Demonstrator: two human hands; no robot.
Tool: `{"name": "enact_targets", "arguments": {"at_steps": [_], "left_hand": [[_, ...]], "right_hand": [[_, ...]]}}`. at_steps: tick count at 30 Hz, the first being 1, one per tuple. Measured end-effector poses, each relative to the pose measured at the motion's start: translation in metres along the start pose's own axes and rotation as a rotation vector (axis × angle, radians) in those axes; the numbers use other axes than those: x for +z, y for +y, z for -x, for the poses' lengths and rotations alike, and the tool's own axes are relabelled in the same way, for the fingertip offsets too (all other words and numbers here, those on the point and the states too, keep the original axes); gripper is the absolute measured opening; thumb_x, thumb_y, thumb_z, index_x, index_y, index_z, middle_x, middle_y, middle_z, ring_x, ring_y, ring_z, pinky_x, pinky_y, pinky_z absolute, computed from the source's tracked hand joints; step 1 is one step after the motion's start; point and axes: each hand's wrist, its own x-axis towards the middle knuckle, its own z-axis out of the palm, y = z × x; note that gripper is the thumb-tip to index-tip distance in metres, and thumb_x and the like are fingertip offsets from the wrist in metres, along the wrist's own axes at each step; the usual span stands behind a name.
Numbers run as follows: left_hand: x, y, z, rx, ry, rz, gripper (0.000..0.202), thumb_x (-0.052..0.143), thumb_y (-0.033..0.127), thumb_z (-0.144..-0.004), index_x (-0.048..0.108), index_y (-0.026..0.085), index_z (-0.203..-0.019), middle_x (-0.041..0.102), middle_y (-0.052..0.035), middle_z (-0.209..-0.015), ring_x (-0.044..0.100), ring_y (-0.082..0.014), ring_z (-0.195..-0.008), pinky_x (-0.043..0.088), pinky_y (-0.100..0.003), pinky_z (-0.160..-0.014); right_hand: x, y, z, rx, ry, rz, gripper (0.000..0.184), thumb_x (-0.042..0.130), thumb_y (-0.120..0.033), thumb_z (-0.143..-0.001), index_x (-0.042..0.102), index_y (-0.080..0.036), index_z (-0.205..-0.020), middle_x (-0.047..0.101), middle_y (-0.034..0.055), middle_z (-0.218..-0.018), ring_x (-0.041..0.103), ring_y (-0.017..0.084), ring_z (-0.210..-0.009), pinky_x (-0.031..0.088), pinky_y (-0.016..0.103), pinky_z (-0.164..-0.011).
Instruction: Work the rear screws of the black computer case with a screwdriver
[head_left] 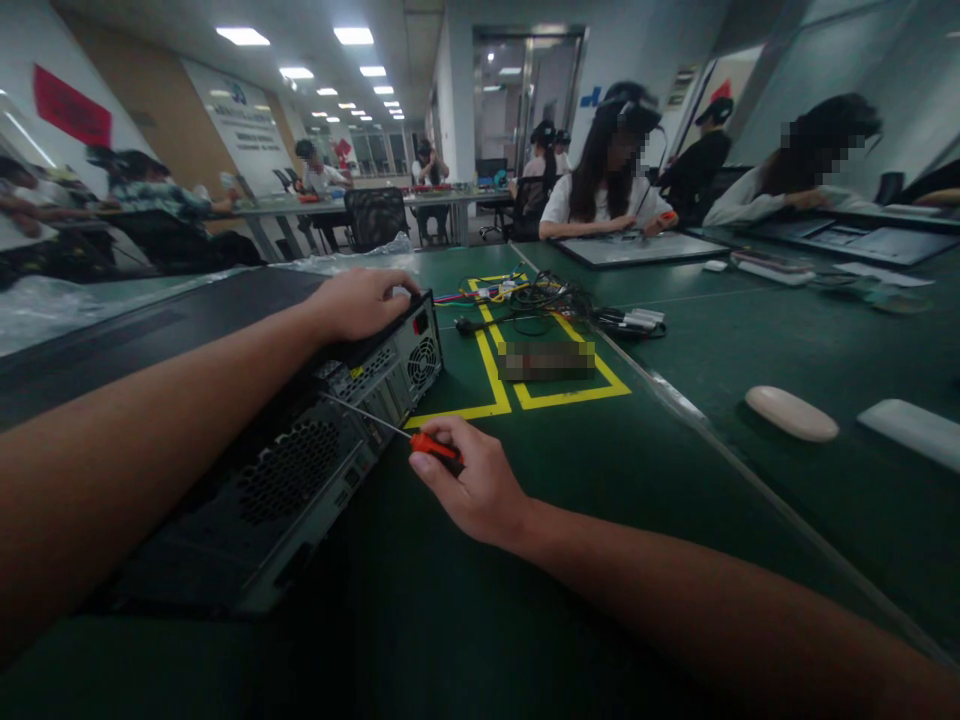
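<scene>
A black desktop computer case [292,465] lies on its side on the green table, its grey back panel with vent holes and a fan grille turned toward my right. My left hand [365,302] rests on top of the case near its far back corner, fingers curled over the edge. In my right hand [474,482] is an orange-and-black screwdriver [435,450], gripped by the handle. Its thin shaft points up and left, and the tip reaches the back panel near the expansion slots. Whether the tip sits in a screw, I cannot tell.
Yellow tape [574,398] marks the green table [675,500] beyond my right hand. Tangled black cables [551,297] and a blurred-out block [546,361] lie there. A pale oval object [791,414] is at the right. Clear plastic sheeting [67,305] lies behind the case. Co-workers sit across the table.
</scene>
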Motion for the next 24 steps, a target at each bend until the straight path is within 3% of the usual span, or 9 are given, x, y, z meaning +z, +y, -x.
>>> {"name": "enact_targets", "arguments": {"at_steps": [3,9,24], "left_hand": [[0.0018,-0.0038,-0.0029,0.01,0.008,0.004,0.062,0.047,0.045,-0.104,0.081,0.025,-0.152,0.082,-0.0132,-0.109,0.074,-0.0328,-0.103,0.054,-0.044,-0.097],[0.0011,-0.0032,-0.0027,0.022,0.013,0.001,0.064,0.047,0.046,-0.103,0.081,0.023,-0.153,0.082,-0.0151,-0.107,0.074,-0.0344,-0.101,0.055,-0.046,-0.096],[0.0009,-0.0027,-0.0023,0.026,0.02,-0.001,0.063,0.048,0.043,-0.103,0.081,0.021,-0.153,0.08,-0.0129,-0.097,0.074,-0.0333,-0.096,0.055,-0.045,-0.093]], "right_hand": [[0.0003,0.0002,0.0004,0.018,0.0,-0.001,0.029,0.079,-0.045,-0.104,0.067,-0.027,-0.123,0.082,0.0058,-0.11,0.079,0.025,-0.097,0.066,0.043,-0.09],[0.0013,0.0018,-0.0009,0.0,0.012,-0.022,0.015,0.072,-0.038,-0.108,0.067,-0.027,-0.116,0.082,0.0061,-0.108,0.079,0.024,-0.095,0.066,0.042,-0.09],[0.0009,-0.0001,-0.001,0.014,0.015,-0.012,0.015,0.074,-0.039,-0.109,0.069,-0.026,-0.116,0.082,0.0052,-0.107,0.078,0.024,-0.094,0.065,0.041,-0.09]]}}
